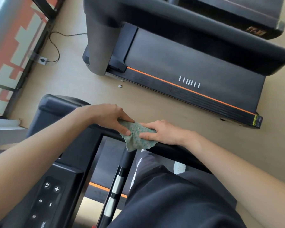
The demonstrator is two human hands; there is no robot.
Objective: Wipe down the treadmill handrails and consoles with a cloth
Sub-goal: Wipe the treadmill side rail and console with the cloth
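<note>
Lying across the black handrail, the green cloth hangs one ragged corner off its near side (head view, the only one). The left hand rests on the handrail beside the cloth, thumb and forefinger pinching its edge. The right hand sits on the handrail at the cloth's other side, fingers together and curled onto the fabric, thumb pressing it. The console lies below-left of the handrail; a second treadmill stands beyond it.
</note>
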